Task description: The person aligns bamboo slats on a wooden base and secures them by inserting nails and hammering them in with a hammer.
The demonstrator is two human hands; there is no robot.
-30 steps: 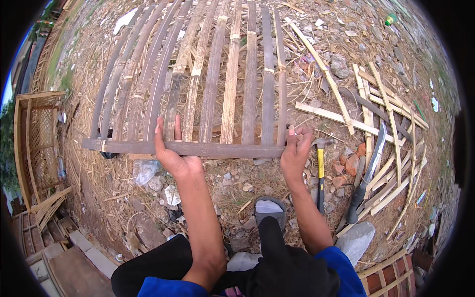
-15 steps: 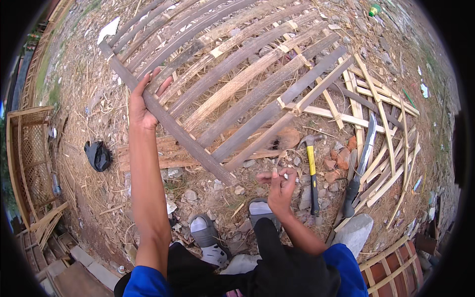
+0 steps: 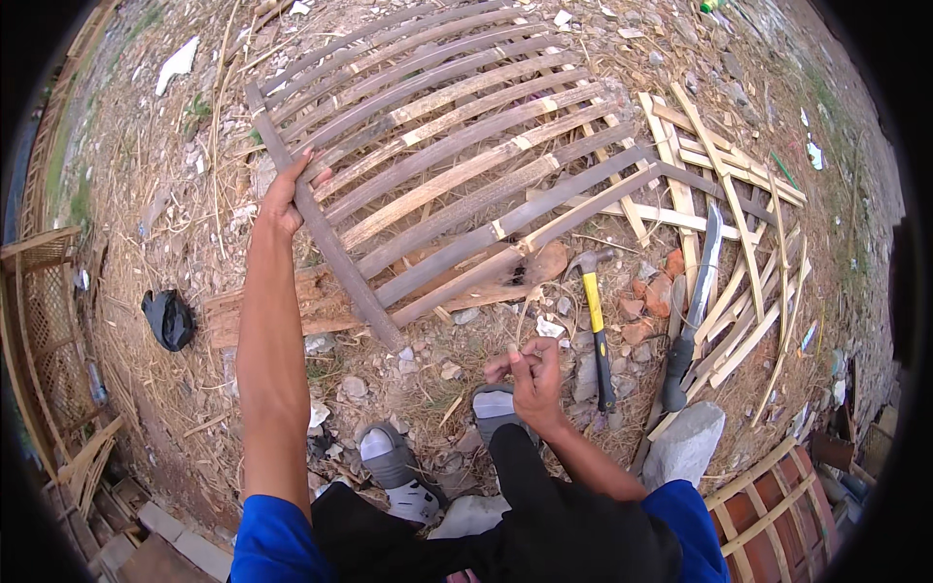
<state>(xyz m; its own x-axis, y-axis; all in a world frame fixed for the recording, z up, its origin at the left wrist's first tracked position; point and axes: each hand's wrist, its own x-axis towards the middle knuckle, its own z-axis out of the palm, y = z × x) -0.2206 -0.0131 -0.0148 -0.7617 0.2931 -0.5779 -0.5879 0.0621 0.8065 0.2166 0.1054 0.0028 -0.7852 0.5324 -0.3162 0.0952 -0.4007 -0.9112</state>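
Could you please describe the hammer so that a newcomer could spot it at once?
Start at the large slatted panel held in the left hand. Below the panel's right side, between the right hand and the long-bladed knife, the hammer lies on the ground. Its yellow-and-black handle sets it apart from the knife's dark one.

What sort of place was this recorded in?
Outdoors, probably an improvised woodworking spot: the ground is stony and littered with straw, loose wooden strips lie in a heap on the right, and a hammer lies near them.
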